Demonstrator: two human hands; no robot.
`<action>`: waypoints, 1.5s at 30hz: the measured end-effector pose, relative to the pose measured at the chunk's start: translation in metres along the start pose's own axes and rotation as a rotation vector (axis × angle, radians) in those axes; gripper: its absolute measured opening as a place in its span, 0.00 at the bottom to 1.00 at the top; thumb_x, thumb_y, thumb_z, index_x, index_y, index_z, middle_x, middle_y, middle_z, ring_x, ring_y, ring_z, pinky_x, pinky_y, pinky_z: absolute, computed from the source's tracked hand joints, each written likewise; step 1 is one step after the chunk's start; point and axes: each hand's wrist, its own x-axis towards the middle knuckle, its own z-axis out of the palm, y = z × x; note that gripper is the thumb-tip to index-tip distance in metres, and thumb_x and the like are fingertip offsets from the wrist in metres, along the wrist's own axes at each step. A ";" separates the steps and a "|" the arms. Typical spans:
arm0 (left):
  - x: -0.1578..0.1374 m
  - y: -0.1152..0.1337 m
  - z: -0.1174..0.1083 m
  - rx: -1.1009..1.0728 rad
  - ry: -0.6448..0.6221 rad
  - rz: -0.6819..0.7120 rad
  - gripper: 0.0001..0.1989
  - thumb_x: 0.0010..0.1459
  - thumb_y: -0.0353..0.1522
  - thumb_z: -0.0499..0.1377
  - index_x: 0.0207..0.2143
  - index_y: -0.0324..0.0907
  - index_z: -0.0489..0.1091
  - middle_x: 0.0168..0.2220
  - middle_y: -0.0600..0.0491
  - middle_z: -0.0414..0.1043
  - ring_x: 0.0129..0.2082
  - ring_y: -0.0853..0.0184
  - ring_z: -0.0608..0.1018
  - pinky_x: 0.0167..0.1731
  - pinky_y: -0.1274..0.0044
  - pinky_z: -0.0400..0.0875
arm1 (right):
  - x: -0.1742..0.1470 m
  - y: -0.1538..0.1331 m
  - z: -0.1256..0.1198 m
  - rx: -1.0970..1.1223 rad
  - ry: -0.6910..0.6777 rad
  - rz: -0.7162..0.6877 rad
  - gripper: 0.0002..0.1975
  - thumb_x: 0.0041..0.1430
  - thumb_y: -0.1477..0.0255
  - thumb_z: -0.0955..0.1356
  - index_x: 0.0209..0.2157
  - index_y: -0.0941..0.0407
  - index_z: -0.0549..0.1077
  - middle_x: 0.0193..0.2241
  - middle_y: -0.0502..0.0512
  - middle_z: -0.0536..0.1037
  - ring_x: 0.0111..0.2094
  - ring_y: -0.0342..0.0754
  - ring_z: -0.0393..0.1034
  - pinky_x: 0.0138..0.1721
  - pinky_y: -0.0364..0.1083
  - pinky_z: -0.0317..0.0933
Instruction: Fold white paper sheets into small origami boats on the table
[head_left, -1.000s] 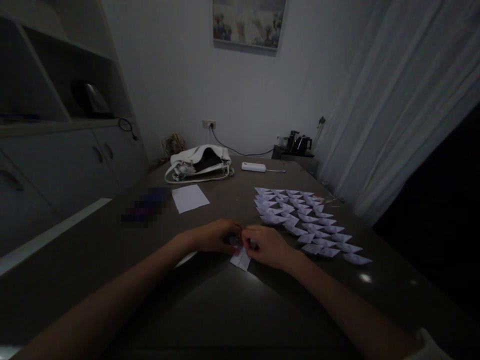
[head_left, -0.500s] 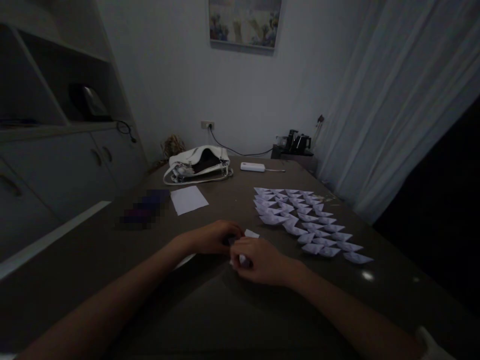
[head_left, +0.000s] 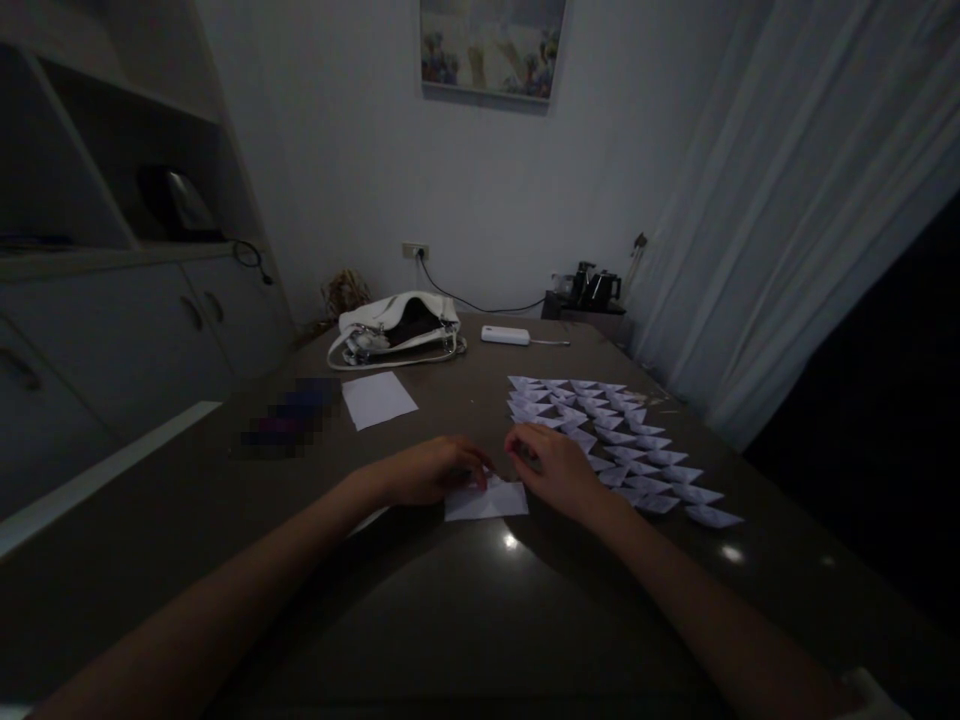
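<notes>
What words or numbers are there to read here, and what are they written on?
None that I can read.
White gadget: a small dark mark, too tiny to read.
Folded paper and paper boats: no readable words.
Painting: flowers, no readable words.
Blocky patch: blurred out, so I can't tell.

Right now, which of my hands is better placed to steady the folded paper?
Probably your left hand: it touches the folded paper, while your right hand appears clear of it.
</notes>
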 end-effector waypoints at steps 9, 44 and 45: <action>-0.001 0.004 -0.004 0.281 0.039 -0.182 0.16 0.59 0.43 0.57 0.36 0.40 0.72 0.36 0.49 0.70 0.37 0.63 0.73 0.37 0.75 0.64 | -0.001 0.003 0.002 -0.015 -0.031 0.004 0.06 0.55 0.80 0.64 0.34 0.57 0.69 0.31 0.51 0.73 0.31 0.44 0.65 0.33 0.42 0.54; -0.001 0.006 -0.006 0.205 0.281 -0.160 0.13 0.59 0.35 0.57 0.47 0.41 0.66 0.43 0.48 0.71 0.42 0.63 0.73 0.41 0.72 0.66 | -0.001 0.009 0.019 0.594 -0.035 0.274 0.17 0.53 0.75 0.69 0.46 0.55 0.66 0.28 0.49 0.72 0.28 0.43 0.66 0.28 0.42 0.57; -0.001 0.008 -0.006 0.245 0.307 -0.118 0.14 0.60 0.35 0.57 0.48 0.42 0.66 0.48 0.47 0.69 0.47 0.61 0.72 0.44 0.71 0.65 | -0.001 0.010 0.019 0.629 -0.025 0.294 0.18 0.52 0.74 0.69 0.46 0.55 0.65 0.27 0.49 0.72 0.26 0.43 0.65 0.27 0.42 0.57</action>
